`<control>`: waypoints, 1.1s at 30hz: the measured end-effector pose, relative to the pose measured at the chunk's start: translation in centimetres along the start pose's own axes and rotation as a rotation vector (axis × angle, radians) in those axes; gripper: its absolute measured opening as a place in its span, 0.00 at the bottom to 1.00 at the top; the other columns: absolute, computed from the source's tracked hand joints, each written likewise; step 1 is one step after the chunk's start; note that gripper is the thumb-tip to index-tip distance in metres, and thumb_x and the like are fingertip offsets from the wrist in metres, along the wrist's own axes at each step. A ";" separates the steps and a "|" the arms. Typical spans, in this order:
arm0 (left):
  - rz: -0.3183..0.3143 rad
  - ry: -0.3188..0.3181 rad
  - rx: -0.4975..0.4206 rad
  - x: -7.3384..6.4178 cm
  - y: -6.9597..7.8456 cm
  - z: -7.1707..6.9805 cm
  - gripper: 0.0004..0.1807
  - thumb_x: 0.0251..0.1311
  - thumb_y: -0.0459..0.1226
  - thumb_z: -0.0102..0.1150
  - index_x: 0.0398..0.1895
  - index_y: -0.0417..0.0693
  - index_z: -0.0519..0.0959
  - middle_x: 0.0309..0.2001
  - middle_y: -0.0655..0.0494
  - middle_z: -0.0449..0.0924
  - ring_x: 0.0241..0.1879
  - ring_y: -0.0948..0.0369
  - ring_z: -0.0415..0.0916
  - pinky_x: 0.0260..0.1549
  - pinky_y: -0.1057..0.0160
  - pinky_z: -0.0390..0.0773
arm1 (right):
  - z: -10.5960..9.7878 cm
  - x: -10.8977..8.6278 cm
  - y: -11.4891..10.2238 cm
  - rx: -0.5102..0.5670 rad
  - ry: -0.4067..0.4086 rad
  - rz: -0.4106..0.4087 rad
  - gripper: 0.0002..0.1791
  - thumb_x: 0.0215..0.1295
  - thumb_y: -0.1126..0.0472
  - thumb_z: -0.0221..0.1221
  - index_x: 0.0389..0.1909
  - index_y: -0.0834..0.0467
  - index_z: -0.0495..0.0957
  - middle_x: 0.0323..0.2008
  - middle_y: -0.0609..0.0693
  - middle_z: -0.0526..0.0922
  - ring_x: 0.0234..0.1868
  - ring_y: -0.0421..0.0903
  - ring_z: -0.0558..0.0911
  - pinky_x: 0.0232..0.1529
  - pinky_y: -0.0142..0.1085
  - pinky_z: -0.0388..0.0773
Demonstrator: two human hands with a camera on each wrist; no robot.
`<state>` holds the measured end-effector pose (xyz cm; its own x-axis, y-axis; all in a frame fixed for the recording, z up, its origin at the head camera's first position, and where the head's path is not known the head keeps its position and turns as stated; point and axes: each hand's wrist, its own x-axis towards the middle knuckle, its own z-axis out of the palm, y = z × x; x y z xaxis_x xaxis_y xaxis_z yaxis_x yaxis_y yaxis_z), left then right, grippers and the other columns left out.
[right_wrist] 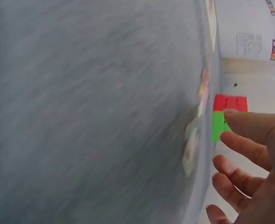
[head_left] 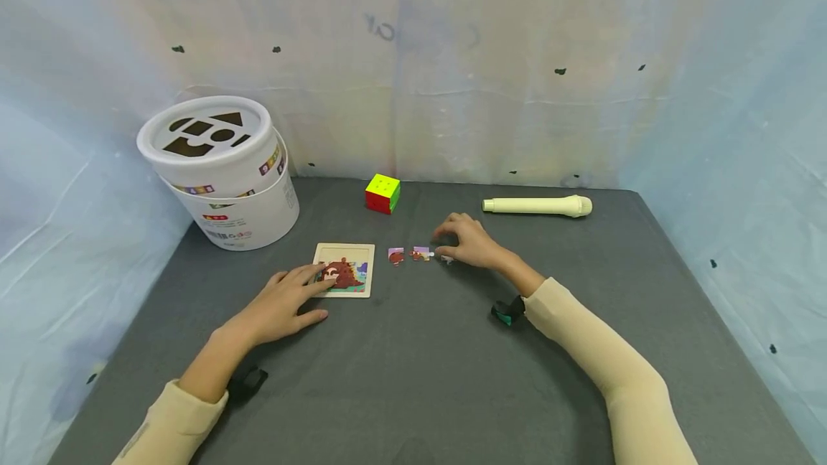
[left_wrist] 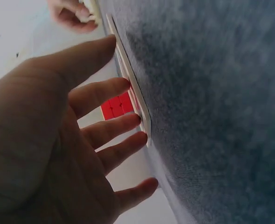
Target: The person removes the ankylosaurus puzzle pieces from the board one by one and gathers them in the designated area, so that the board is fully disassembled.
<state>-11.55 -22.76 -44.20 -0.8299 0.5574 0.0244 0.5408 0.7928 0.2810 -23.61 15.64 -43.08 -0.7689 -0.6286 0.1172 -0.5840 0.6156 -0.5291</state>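
My left hand [head_left: 276, 311] rests with spread, straight fingers on the left side of a small wooden jigsaw board [head_left: 371, 271]. The board bears a dark red dinosaur picture, partly covered by those fingers. To its right lie a purple and red jigsaw piece [head_left: 395, 256] and another piece [head_left: 421, 254] in a row. My right hand [head_left: 472, 241] hovers at the row's right end, over a third, partly hidden piece [head_left: 446, 259]. In the right wrist view, the right fingers are apart and loosely bent, holding nothing, with blurred pieces [right_wrist: 191, 144] on the cloth beyond.
A red, yellow and green puzzle cube [head_left: 383, 194] stands behind the pieces. At the back right lies a pale yellow toy microphone [head_left: 536, 206]. A white bucket [head_left: 258, 217] with a shape-sorter lid [head_left: 245, 142] stands back left. Pale sheeting [head_left: 452, 120] walls the grey table [head_left: 413, 379].
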 end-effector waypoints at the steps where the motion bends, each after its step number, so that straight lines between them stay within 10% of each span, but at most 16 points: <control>1: 0.003 0.002 0.008 -0.2 0.2 0.0 0.32 0.64 0.49 0.65 0.69 0.47 0.73 0.71 0.38 0.63 0.70 0.41 0.59 0.61 0.30 0.58 | 0.1 0.5 -0.4 -0.001 0.001 -0.006 0.16 0.64 0.60 0.67 0.51 0.62 0.83 0.50 0.56 0.77 0.52 0.56 0.71 0.51 0.54 0.63; 15: 0.001 0.020 0.044 -1.9 1.2 0.4 0.33 0.63 0.49 0.66 0.70 0.48 0.72 0.70 0.35 0.63 0.68 0.41 0.62 0.59 0.32 0.63 | 4.0 7.6 -6.5 0.095 -0.124 -0.113 0.17 0.66 0.64 0.65 0.55 0.65 0.80 0.52 0.57 0.82 0.56 0.53 0.78 0.61 0.47 0.69; 25: 0.018 0.010 0.035 -1.8 1.1 0.4 0.34 0.62 0.47 0.68 0.70 0.47 0.71 0.70 0.34 0.62 0.68 0.41 0.62 0.59 0.34 0.65 | 7.4 10.7 -10.1 0.264 -0.232 -0.122 0.18 0.64 0.67 0.66 0.55 0.66 0.80 0.50 0.57 0.82 0.43 0.47 0.81 0.44 0.29 0.77; 33: 0.031 0.044 0.054 -2.0 0.8 0.4 0.35 0.60 0.48 0.70 0.68 0.45 0.73 0.69 0.36 0.64 0.67 0.42 0.64 0.58 0.35 0.67 | 9.1 11.2 -11.5 0.199 -0.256 -0.100 0.14 0.62 0.69 0.67 0.49 0.66 0.83 0.39 0.56 0.83 0.37 0.45 0.80 0.38 0.27 0.76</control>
<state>-9.46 -23.14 -44.46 -0.8171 0.5716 0.0750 0.5721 0.7879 0.2277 -23.17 -2.83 -43.38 -0.6054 -0.7955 -0.0251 -0.5710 0.4561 -0.6826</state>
